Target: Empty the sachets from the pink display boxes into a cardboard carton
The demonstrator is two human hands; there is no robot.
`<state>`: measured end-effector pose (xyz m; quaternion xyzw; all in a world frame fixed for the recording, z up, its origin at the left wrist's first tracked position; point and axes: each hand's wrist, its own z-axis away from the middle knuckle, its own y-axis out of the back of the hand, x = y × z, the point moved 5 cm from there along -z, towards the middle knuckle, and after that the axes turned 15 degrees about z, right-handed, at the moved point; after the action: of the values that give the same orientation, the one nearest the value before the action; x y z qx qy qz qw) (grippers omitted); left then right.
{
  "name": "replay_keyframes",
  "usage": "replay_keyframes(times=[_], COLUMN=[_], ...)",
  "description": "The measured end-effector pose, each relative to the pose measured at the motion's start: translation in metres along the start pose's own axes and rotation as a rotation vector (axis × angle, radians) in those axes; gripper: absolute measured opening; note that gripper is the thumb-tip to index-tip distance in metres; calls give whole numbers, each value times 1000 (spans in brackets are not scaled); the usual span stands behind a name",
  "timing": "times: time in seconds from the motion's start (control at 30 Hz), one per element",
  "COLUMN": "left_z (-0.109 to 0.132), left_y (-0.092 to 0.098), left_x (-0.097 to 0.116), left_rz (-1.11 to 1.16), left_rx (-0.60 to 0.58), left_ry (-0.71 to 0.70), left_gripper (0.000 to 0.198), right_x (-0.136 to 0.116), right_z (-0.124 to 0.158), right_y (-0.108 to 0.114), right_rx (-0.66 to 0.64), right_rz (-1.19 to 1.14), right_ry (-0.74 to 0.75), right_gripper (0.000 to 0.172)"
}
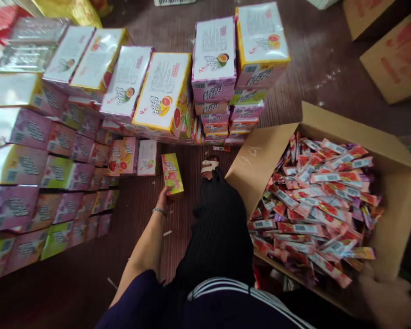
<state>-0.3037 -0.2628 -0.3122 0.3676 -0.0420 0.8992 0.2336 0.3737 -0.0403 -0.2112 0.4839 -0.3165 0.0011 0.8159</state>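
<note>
Small fruit box (172,173) tilts over the brown floor (137,219), held at its low end by our left hand (162,198). Our right hand (387,299) is a blur by the cardboard carton (397,201), so we cannot tell its grip. Packets (315,210) fill the carton. Stacked pink boxes (214,59) stand beyond.

Head-worn view, forward and downward.
</note>
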Motion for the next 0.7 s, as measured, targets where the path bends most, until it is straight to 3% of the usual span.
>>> replay_keyframes(times=[0.1,0.17,0.27,0.33,0.43,0.53,0.63,0.7], left_z=[52,85,134,169,225,283,328,342], left_y=[12,19,16,2,-38,-93,-150,-188], left_x=[5,22,69,107,158,189,197,185], left_rz=[113,163,210,217,170,47,-134,-271], left_rx=[-53,-92,-201,-302,-456,-623,-723,-756], left_ry=[-1,-63,-234,-354,-447,-511,-589,-606], left_gripper=[64,67,73,74,72,71,74,75], right_x=[-7,-10,-12,-16,-27,-42,-57,-65], right_z=[11,14,9,3,2,29,81,115], right_y=[12,15,12,8,14,47,85,103], right_rx=[-31,-26,-20,-34,34,410,768,943], right_rz=[-129,-163,-206,-257,-387,-571,-772,-899], right_ry=[-33,8,68,105,175,306,486,569], right_gripper=[95,89,81,79,73,58,56,58])
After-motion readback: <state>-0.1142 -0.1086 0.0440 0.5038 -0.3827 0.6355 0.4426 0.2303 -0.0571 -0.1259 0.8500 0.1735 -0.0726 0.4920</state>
